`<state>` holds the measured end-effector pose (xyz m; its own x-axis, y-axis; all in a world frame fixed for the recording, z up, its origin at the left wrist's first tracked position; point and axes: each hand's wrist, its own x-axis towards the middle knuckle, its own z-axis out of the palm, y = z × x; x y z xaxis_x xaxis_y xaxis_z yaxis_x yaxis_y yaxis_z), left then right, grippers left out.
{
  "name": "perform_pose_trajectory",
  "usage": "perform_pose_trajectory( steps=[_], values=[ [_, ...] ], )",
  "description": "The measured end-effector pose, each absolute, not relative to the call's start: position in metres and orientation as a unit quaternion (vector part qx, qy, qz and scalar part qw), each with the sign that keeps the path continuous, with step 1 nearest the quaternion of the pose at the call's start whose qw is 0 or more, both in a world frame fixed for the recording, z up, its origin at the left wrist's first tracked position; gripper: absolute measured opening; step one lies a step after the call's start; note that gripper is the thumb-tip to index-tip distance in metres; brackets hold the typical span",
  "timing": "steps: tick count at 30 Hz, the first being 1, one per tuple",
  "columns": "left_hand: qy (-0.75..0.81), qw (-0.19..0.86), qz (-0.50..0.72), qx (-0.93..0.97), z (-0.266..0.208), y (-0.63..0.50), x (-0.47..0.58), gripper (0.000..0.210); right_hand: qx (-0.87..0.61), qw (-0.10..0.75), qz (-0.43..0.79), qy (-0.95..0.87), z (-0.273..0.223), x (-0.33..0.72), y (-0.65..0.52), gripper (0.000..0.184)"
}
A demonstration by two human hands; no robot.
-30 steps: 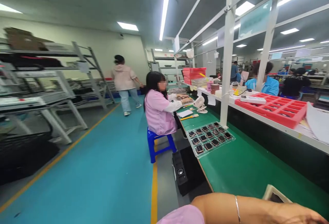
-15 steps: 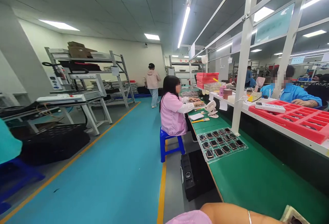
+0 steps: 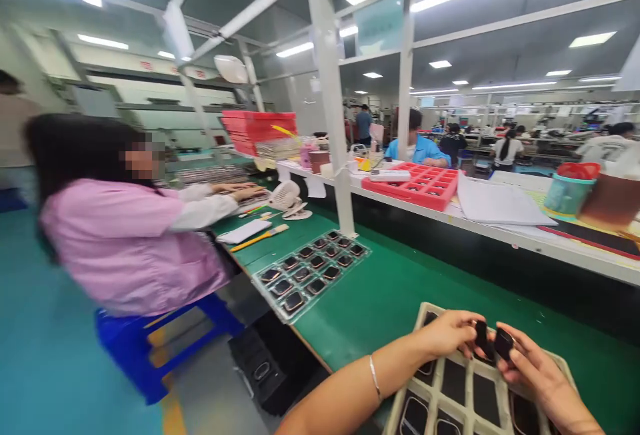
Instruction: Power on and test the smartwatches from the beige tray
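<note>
My left hand (image 3: 456, 332) pinches a small dark square piece (image 3: 481, 336), which looks like a watch case. Close beside it, my right hand (image 3: 536, 363) grips another black watch case (image 3: 504, 344) with a thin metallic edge. Both hands are over a beige compartment tray (image 3: 469, 383) on the green bench. Several of its pockets hold dark, rounded-square pieces with pale metallic rims; my hands hide part of the tray. Farther along the bench lies a clear plastic tray (image 3: 286, 315) filled with rows of similar watch cases.
To the left, a co-worker in pink (image 3: 125, 235) sits on a blue stool (image 3: 123, 348). A brush (image 3: 260, 238), notepad (image 3: 245, 231) and small fan (image 3: 286, 196) lie by them. A white post (image 3: 330, 102) and shelf with a red divided tray (image 3: 400, 198) line the bench's far side.
The view has swung right and down toward the bench. Both my hands, the held watch cases and most of the beige tray are in sight, where only a forearm and a tray corner showed.
</note>
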<state>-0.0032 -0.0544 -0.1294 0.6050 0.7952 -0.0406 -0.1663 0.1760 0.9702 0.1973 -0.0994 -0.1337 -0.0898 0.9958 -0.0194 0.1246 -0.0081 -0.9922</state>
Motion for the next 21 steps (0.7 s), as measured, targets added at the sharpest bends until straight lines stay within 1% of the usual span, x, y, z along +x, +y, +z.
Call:
perform_pose_trajectory(
  steps=[1, 3, 6, 8, 10, 12, 14, 16, 17, 19, 21],
  values=[
    [0.298, 0.705, 0.348, 0.541, -0.126, -0.056, -0.003, 0.048, -0.474, 0.449, 0.528, -0.544, -0.129, 0.194, -0.101, 0.04],
    [0.305, 0.706, 0.345, 0.537, -0.12, -0.058, -0.002, 0.046, -0.439, 0.454, 0.555, -0.542, -0.122, 0.19, -0.103, 0.042],
    [0.316, 0.691, 0.337, 0.557, -0.113, -0.06, -0.002, 0.045, -0.419, 0.462, 0.564, -0.54, -0.117, 0.186, -0.105, 0.038],
    [0.322, 0.672, 0.329, 0.58, -0.109, -0.061, -0.002, 0.037, -0.419, 0.456, 0.565, -0.546, -0.117, 0.186, -0.106, 0.03],
    [0.323, 0.658, 0.326, 0.596, -0.106, -0.062, -0.001, 0.03, -0.419, 0.446, 0.564, -0.554, -0.118, 0.187, -0.105, 0.027],
    [0.321, 0.651, 0.325, 0.607, -0.103, -0.063, 0.0, 0.03, -0.419, 0.439, 0.563, -0.561, -0.118, 0.187, -0.105, 0.026],
    [0.321, 0.643, 0.32, 0.617, -0.1, -0.064, 0.001, 0.03, -0.419, 0.435, 0.557, -0.57, -0.115, 0.188, -0.106, 0.022],
    [0.332, 0.617, 0.307, 0.644, -0.096, -0.066, 0.0, 0.022, -0.421, 0.435, 0.519, -0.603, -0.111, 0.187, -0.109, 0.015],
    [0.342, 0.587, 0.3, 0.67, -0.094, -0.068, -0.003, 0.018, -0.425, 0.433, 0.48, -0.634, -0.108, 0.185, -0.111, 0.012],
    [0.361, 0.484, 0.28, 0.746, -0.09, -0.073, -0.011, 0.013, -0.43, 0.413, 0.376, -0.709, -0.102, 0.181, -0.117, 0.01],
    [0.369, 0.358, 0.238, 0.824, -0.086, -0.082, -0.021, 0.014, -0.436, 0.358, 0.277, -0.778, -0.098, 0.174, -0.124, 0.011]
  ],
)
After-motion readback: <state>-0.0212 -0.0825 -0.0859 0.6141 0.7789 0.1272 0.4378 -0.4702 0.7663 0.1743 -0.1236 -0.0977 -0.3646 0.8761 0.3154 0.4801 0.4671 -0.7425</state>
